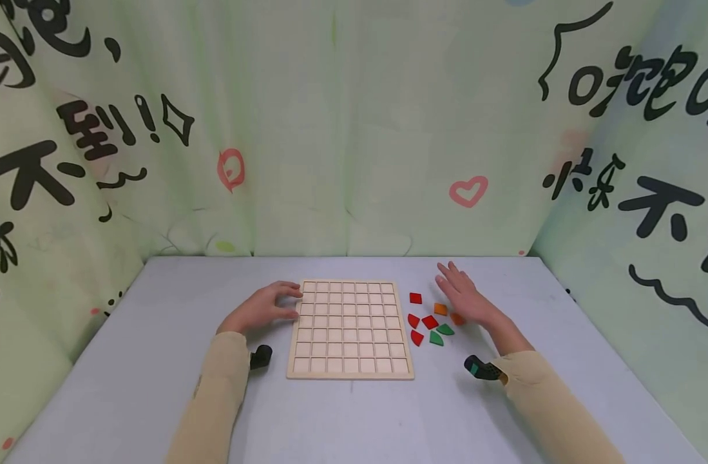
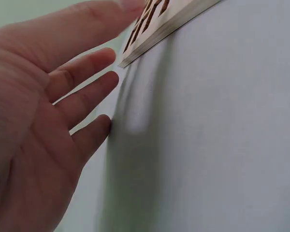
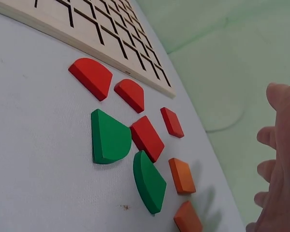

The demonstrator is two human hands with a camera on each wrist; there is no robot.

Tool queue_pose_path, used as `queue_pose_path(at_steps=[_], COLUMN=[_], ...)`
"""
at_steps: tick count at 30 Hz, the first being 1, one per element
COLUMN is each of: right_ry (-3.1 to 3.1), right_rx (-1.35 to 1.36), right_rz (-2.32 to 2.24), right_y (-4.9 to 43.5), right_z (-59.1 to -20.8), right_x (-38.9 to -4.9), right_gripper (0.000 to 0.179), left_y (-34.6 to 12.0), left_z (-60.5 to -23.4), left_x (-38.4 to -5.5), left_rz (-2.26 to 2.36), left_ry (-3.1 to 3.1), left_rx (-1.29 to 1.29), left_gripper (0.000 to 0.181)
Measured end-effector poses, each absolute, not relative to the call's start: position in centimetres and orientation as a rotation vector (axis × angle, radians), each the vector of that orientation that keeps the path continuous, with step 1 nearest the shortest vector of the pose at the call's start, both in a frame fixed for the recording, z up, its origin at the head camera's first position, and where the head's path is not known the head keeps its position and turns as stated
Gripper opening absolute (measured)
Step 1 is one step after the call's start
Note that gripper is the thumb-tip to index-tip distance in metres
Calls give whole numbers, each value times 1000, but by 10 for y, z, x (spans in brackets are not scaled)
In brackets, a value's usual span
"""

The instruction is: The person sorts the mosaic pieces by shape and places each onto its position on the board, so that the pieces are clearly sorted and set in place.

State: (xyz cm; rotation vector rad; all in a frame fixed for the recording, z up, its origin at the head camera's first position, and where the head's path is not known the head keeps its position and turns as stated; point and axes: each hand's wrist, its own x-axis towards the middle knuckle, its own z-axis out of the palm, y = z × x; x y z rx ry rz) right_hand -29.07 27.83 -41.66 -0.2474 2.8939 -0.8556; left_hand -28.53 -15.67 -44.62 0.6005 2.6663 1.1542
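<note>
A pale wooden grid board point(image 1: 350, 328) lies flat on the white table, its square cells bare. At the board's upper left edge is my left hand point(image 1: 263, 306), fingers loosely bent and nothing held; in the left wrist view the thumb point(image 2: 87, 29) comes close to the board's corner, and touching cannot be told. My right hand point(image 1: 466, 296) hovers with fingers stretched above the right side of several loose pieces. Among these are red quarter-rounds point(image 3: 92, 77), red squares point(image 3: 147, 138), green quarter-rounds point(image 3: 110, 137) and orange squares point(image 3: 182, 175).
The white table point(image 1: 354, 419) ends at a pale green printed curtain point(image 1: 354, 161) behind and on both sides. A black wrist camera point(image 1: 261, 357) is strapped below the left hand, another black camera point(image 1: 482, 368) below the right.
</note>
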Motion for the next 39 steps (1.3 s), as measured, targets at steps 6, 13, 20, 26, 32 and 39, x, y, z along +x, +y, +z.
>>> queue_pose_path(at_steps=[6,13,20,26,32,39], right_ry=[2916,2925,2945,2970,2977,2967], right_rx=[-220,-151,-190,-227,-213,-303], right_rz=[-901,-933,-956,-931,-912,-866], right_y=[280,285,285,282,285,291], right_z=[-419,-424,-434,-440,-439,-445], right_x=[-285,-280,-279,-283,-283,-286], right_gripper=[69,70,57,53,48,46], left_y=[-157,-157,-156,-155,-155,-155], left_z=[-453,-454,-453,-455,-455,-456], left_x=[-280,-277,-275,-275,-275,-275], left_rz=[1163,1148,1169,1190,1206,1190], left_ry=[2665,2681,2666,2652,2641,2656], left_rx=[604,594,581,551,544,542], left_gripper=[40,39,39,39,39,39])
